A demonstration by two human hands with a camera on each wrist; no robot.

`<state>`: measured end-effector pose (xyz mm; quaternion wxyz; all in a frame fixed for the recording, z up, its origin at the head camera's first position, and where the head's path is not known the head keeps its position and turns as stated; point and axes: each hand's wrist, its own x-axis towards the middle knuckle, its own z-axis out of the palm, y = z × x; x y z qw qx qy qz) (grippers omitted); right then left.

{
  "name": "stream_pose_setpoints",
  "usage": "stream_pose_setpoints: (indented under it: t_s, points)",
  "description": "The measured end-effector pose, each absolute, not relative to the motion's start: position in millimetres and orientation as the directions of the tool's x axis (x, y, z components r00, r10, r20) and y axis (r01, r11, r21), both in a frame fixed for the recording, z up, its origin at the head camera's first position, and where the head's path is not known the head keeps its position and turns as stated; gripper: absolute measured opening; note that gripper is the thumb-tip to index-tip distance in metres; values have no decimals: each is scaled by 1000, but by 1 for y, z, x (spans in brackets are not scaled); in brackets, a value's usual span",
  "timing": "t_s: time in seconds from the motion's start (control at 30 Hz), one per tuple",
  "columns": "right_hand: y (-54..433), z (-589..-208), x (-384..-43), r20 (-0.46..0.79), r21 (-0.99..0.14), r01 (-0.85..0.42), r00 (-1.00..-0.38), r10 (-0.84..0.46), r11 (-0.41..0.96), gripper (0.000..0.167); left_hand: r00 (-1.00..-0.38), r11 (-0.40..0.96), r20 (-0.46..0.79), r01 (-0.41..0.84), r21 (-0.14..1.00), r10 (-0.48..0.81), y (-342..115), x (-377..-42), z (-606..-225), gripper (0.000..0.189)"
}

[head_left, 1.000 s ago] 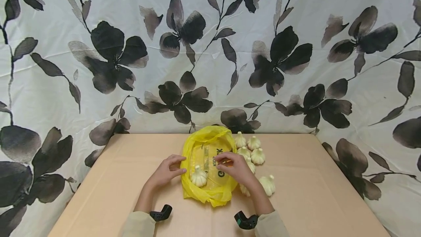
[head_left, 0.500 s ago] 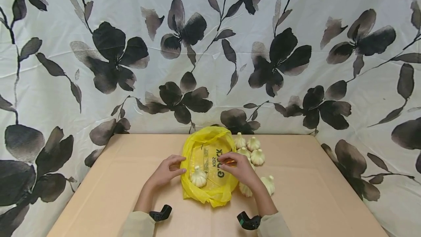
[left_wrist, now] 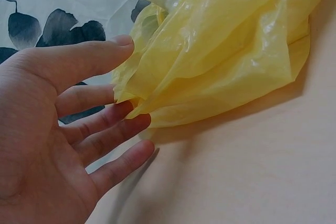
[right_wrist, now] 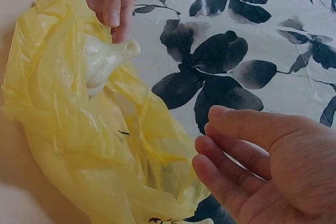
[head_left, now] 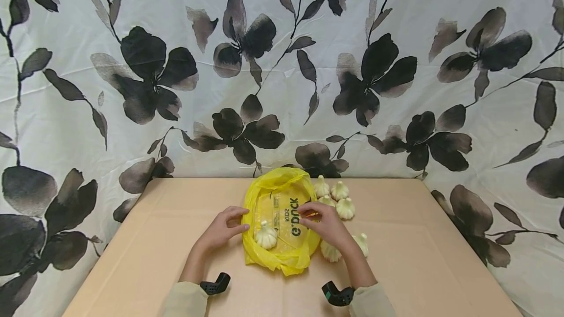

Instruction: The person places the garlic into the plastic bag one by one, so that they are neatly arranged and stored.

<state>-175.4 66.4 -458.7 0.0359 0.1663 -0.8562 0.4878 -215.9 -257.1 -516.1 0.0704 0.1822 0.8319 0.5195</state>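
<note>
A yellow plastic bag (head_left: 288, 269) with dark lettering lies spread on the table, its mouth facing up. One white garlic bulb (head_left: 266, 236) sits inside at its lower left. Against the bag's left rim my left hand (head_left: 222, 229) rests with relaxed fingers; in the left wrist view its fingertips (left_wrist: 137, 121) touch the plastic. Over the bag's right side hovers my right hand (head_left: 325, 221), fingers loosely bent and holding nothing, as the right wrist view confirms. That view also shows the garlic bulb (right_wrist: 102, 64) poking up from the bag.
Several more garlic bulbs (head_left: 345, 208) cluster to the bag's right. Another garlic bulb (head_left: 330, 252) lies below my right wrist, beside one partly hidden by the forearm. A floral cloth (head_left: 304, 77) hangs behind the tan table (head_left: 418, 238).
My right hand has shifted slightly right, away from the bag's middle, uncovering more of the lettering. The left hand, the bag and the garlic inside it stay put.
</note>
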Motion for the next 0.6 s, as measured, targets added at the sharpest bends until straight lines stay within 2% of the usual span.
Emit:
stream_pose_setpoints:
  t_s: [0.4,0.6]
  points:
    - [74,-459,-174,256,-829,-359,-925,-281,429,23,-923,415,91,254,874,374,-259,-217,-517,52]
    - [79,-460,-171,231,-846,-325,-938,-258,423,22,-915,399,107,273,876,390,-259,-217,-517,52]
